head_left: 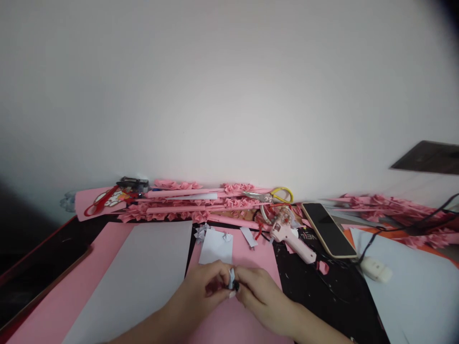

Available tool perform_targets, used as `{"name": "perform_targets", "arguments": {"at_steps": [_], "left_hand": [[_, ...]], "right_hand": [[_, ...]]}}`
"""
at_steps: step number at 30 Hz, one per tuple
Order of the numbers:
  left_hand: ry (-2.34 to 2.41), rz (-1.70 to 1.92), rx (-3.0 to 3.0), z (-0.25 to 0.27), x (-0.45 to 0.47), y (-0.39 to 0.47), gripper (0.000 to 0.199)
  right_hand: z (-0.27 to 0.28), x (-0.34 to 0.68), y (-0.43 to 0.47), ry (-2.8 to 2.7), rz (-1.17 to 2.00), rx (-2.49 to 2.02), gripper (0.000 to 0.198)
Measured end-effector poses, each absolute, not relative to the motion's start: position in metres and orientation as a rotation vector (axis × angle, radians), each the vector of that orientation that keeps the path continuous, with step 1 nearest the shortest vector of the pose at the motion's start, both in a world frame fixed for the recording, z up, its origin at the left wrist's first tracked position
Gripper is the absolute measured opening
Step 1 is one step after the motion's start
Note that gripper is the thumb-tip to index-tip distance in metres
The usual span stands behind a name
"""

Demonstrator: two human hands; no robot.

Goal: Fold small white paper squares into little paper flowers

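Between the fingertips of my left hand (205, 285) and my right hand (261, 295) is a small folded piece of white paper (231, 276). Both hands pinch it, and the fingers hide part of it. They are held over a pink sheet (251, 260). Just beyond them a white paper rectangle (216, 248) lies on that sheet, with a small folded white paper piece (226, 237) on its far edge. More folded white pieces (201, 232) sit at its far left corner. A narrow white paper strip (248, 237) lies to the right.
Pink paper flower stems (179, 210) lie along the wall. Near them are yellow-handled scissors (267, 196) and a pink glue gun (296, 241). A phone (330, 231) and a white charger plug (376, 269) with a black cable lie right. Large white sheets (143, 272) flank the hands.
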State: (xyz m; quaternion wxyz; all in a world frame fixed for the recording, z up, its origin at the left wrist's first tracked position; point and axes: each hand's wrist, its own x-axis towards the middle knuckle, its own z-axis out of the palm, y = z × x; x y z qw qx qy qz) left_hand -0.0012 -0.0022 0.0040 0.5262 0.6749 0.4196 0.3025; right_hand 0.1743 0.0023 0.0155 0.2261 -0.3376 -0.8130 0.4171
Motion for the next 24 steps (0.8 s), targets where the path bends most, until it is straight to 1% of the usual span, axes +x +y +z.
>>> {"name": "perform_targets", "arguments": {"at_steps": [7, 11, 17, 24], "left_hand": [[1.010, 0.698, 1.735, 0.0037, -0.0013, -0.0043, 0.010], [1.043, 0.713, 1.839, 0.0075, -0.0017, -0.0063, 0.012], [1.024, 0.743, 1.980, 0.0082, -0.0025, -0.0078, 0.015], [1.006, 0.746, 2.017, 0.0079, -0.0022, -0.0077, 0.016]], "right_hand": [[0.0162, 0.1744, 0.0022, -2.221, 1.167, -0.911, 0.026], [0.0145, 0.1748, 0.0022, -2.259, 1.095, -0.984, 0.022], [0.0092, 0.1747, 0.0016, -2.291, 1.027, -0.966, 0.019], [0.0085, 0.1751, -0.0006, -2.372, 0.958, -0.988, 0.016]]}}
